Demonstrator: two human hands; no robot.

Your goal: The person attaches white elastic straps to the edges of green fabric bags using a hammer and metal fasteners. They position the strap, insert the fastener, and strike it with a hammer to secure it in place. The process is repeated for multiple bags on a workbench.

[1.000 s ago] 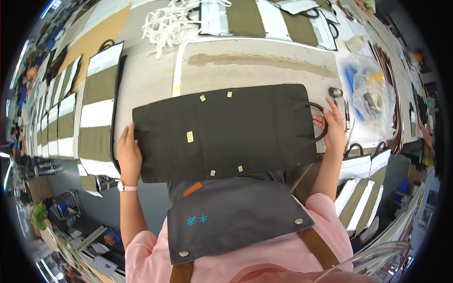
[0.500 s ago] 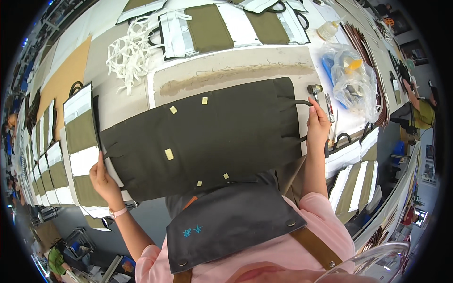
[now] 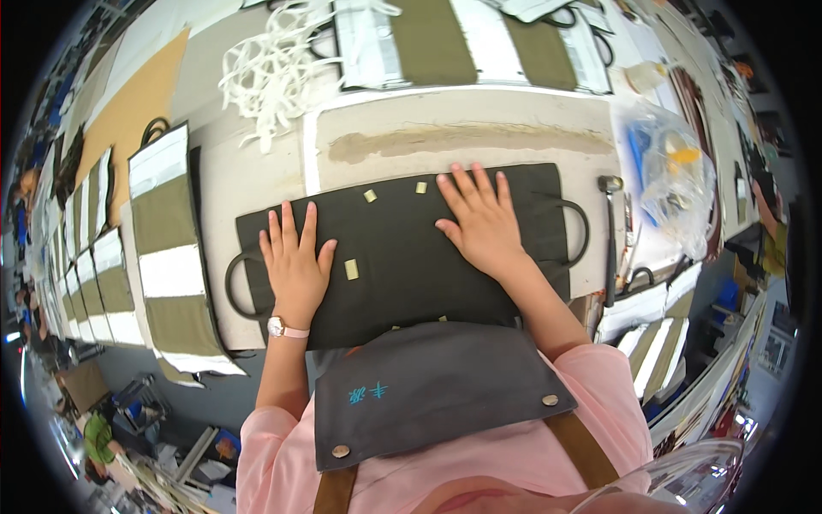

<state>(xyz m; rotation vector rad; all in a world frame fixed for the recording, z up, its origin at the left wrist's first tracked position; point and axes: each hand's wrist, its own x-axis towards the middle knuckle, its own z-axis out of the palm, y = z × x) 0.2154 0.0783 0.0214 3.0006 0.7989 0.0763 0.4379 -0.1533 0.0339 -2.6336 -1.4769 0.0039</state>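
A dark, nearly black bag panel (image 3: pixel 394 283) lies flat across the near edge of the table, its front edge against my apron (image 3: pixel 437 390). Several small pale-yellow patches (image 3: pixel 351 270) dot its surface. At its left end a cord-like loop handle (image 3: pixel 230 287) sticks out, and a matching handle (image 3: pixel 586 231) curves from the right end. My left hand (image 3: pixel 295 270) rests palm down on the panel's left part, fingers stretched. Farther right, near the panel's far edge, my right hand (image 3: pixel 484 223) presses flat with fingers spread. Neither hand grips anything.
To the right lies a hammer (image 3: pixel 610 244), beside a clear plastic bag (image 3: pixel 685 201). A bottle (image 3: pixel 645 77) stands behind. White tape (image 3: pixel 270 81) is heaped at far left. Striped olive-and-white panels lie left (image 3: pixel 167 214), at the back (image 3: pixel 437 43) and at right (image 3: pixel 659 343).
My hands have let go of the panel's two ends and moved inward onto its top. The panel, lifted and curved before, now lies flat with both end loops spread outward.
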